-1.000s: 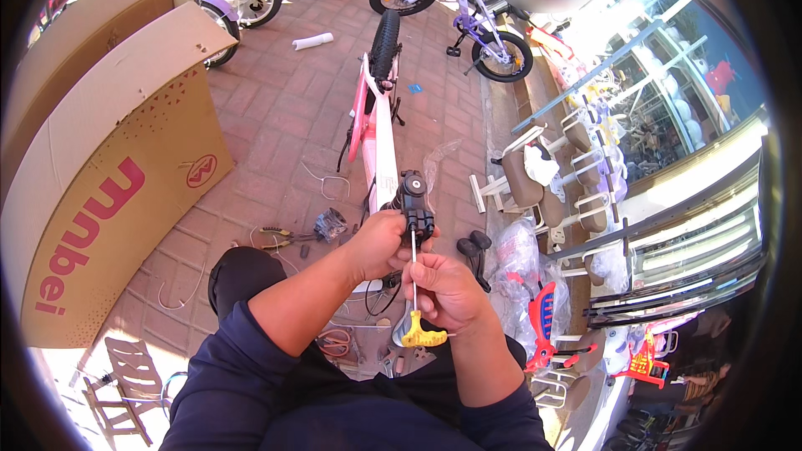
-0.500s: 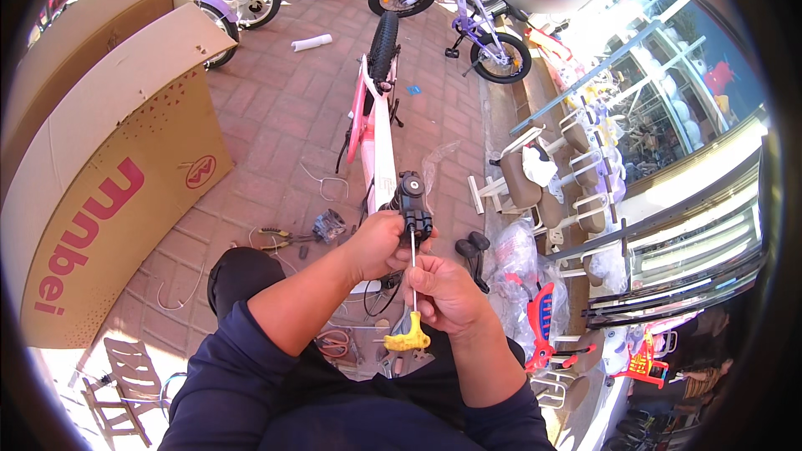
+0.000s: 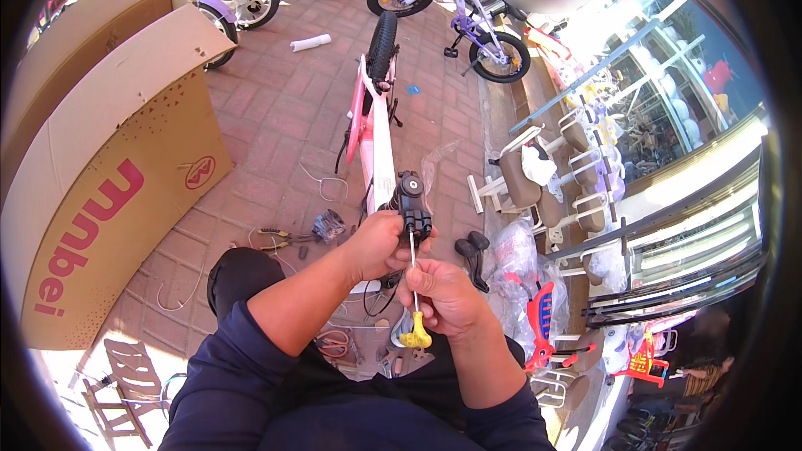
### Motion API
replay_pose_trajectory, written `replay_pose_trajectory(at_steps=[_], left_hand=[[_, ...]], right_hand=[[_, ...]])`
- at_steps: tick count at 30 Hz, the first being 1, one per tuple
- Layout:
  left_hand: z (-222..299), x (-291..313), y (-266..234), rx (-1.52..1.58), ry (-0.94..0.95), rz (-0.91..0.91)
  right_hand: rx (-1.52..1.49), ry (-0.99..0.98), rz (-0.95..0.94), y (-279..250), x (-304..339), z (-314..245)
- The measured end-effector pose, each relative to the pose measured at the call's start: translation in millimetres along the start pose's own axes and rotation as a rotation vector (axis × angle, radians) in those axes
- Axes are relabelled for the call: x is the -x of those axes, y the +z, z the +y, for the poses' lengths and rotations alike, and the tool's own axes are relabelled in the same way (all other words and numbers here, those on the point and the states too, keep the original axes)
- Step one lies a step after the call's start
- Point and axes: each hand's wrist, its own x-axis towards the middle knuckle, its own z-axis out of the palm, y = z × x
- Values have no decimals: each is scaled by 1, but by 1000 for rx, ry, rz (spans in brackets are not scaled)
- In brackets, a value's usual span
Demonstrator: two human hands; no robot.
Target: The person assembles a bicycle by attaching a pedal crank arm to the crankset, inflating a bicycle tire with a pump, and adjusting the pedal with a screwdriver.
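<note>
A pink and white bicycle frame stretches away in front of me, its rear tyre at the far end. At the near end sits a black handlebar stem. My left hand is closed around the part just under the stem; its fingertips are partly hidden. In my right hand, thumb and fingers pinch the metal shaft of a hex key with a yellow T-handle. The shaft points up to the stem's front clamp, and the handle hangs below my fingers.
A large open cardboard box stands at the left. Pliers and loose cables lie on the brick paving. To the right are black pedals, a plastic-wrapped bundle and stacked seats. A purple bicycle stands farther off.
The yellow handle has turned about the shaft, from lying sideways to pointing more toward me. Both hands stay at the stem in nearly the same place.
</note>
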Motion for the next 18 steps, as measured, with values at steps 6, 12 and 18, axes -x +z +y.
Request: replay_pose_trajectory(at_steps=[6,12,18], left_hand=[[-2,1,2,6,30,47],[-2,0,-1,16,11,9],[0,3,2,-3,21,43]], right_hand=[[-31,-14,-33,11,1,-4],[-18,-31,-48,-6,-1,6],[-53,-38,-46,11,-3,4]])
